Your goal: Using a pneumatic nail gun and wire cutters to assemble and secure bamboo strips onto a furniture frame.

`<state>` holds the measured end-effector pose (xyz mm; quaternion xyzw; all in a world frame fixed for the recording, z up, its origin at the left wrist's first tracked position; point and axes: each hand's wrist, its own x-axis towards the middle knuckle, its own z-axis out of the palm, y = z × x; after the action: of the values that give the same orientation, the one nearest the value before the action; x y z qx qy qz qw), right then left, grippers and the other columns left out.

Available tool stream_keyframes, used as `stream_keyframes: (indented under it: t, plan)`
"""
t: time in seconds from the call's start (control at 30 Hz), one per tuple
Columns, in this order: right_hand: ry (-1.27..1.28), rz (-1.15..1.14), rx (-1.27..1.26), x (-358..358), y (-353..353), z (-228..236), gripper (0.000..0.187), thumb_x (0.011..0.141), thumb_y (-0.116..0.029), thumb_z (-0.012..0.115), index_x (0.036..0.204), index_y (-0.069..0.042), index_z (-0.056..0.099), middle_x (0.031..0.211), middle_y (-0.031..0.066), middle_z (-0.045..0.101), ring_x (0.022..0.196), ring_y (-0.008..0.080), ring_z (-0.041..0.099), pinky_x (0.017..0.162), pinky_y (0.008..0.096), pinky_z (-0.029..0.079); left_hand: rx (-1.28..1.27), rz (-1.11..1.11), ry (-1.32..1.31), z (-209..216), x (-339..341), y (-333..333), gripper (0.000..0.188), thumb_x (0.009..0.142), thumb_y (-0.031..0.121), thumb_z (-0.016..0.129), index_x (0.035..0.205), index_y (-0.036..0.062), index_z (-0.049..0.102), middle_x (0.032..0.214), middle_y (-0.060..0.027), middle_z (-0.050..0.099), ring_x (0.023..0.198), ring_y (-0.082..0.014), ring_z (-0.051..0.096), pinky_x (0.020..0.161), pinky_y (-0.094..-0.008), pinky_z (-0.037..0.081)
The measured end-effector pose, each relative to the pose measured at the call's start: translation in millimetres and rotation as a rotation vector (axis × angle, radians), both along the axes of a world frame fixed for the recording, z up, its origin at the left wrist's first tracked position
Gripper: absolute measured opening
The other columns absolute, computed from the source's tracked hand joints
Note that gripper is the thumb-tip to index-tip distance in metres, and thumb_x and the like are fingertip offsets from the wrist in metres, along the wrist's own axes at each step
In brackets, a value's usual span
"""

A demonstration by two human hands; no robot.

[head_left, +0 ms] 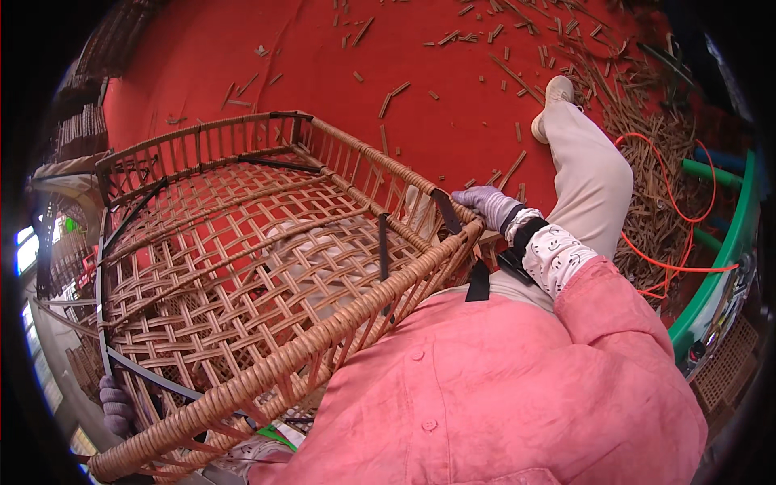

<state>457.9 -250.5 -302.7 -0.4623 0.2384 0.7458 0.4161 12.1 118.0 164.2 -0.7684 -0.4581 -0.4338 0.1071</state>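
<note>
A large woven rattan frame [234, 242], with an open lattice panel and wrapped rims, lies tilted across my lap and reaches out to the left. Dark straps [447, 212] cross its corners, and a flat grey metal strip [153, 373] runs along its left side. My left hand [117, 404], in a grey-purple knit glove, has its fingers curled round the left edge of the frame near its lower corner. At the right corner, my right hand [491, 204], also gloved, is closed over the wrapped rim; its thumb side is partly hidden.
Short cane offcuts [396, 93] are scattered over the red floor covering [323, 65]. A heap of strips [638, 186] lies at the right, with an orange hose [663, 267] looping over it beside a green curved frame [719, 299]. Stacked woven pieces [85, 129] stand at the far left.
</note>
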Motion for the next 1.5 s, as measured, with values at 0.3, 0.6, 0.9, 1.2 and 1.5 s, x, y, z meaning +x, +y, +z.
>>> stream_keyframes:
  t: [0.3, 0.6, 0.9, 1.2, 1.5]
  plan:
    - [-0.560, 0.356, 0.364, 9.1, -3.3, 12.0, 0.020, 0.067, -0.008, 0.068, 0.082, 0.004, 0.064, 0.069, 0.0056, 0.060, 0.059, 0.0125, 0.057, 0.052, 0.0262, 0.046, -0.033, -0.038, -0.073, -0.2, 2.0, -23.4, 0.046, 0.083, 0.042, 0.051, 0.065, 0.0004, 0.052, 0.065, -0.0092, 0.053, 0.055, -0.0168, 0.049, 0.049, -0.0290, 0.041]
    - [-0.994, 0.663, 0.114, 16.4, 12.7, 25.1, 0.048, 0.072, -0.044, 0.060, 0.095, -0.001, 0.064, 0.089, 0.0158, 0.064, 0.088, 0.0266, 0.061, 0.078, 0.0335, 0.046, -0.143, -0.500, -0.467, -10.9, 75.0, -120.3, 0.048, 0.084, 0.044, 0.050, 0.064, -0.0002, 0.052, 0.064, -0.0097, 0.053, 0.055, -0.0168, 0.049, 0.050, -0.0288, 0.040]
    - [-1.425, -0.413, 0.368, 70.3, -39.0, 128.7, 0.033, 0.083, -0.009, 0.061, 0.113, 0.000, 0.052, 0.101, 0.0080, 0.059, 0.087, 0.0112, 0.055, 0.077, 0.0226, 0.045, -0.391, -0.890, -0.183, -27.3, 273.8, -179.3, 0.028, 0.080, 0.023, 0.059, 0.061, 0.0028, 0.060, 0.057, -0.0052, 0.055, 0.050, -0.0141, 0.051, 0.048, -0.0277, 0.039]
    - [-1.989, -0.104, 0.684, 27.1, -90.1, 294.3, 0.054, 0.078, -0.022, 0.068, 0.121, 0.001, 0.044, 0.102, 0.0101, 0.058, 0.094, 0.0172, 0.055, 0.083, 0.0304, 0.043, -0.260, -1.224, 0.260, -101.8, 392.7, -262.3, 0.035, 0.082, 0.041, 0.056, 0.064, 0.0111, 0.058, 0.052, -0.0081, 0.054, 0.050, -0.0267, 0.057, 0.047, -0.0381, 0.044]
    - [-2.220, -0.176, 0.621, 53.6, -98.0, 251.1, 0.048, 0.075, -0.017, 0.067, 0.117, -0.001, 0.049, 0.080, 0.0129, 0.061, 0.071, 0.0310, 0.058, 0.063, 0.0367, 0.046, -0.191, -1.118, 0.547, -95.8, 412.8, -282.3, 0.031, 0.075, 0.039, 0.063, 0.080, 0.0085, 0.058, 0.065, -0.0122, 0.058, 0.061, -0.0309, 0.058, 0.052, -0.0392, 0.045]
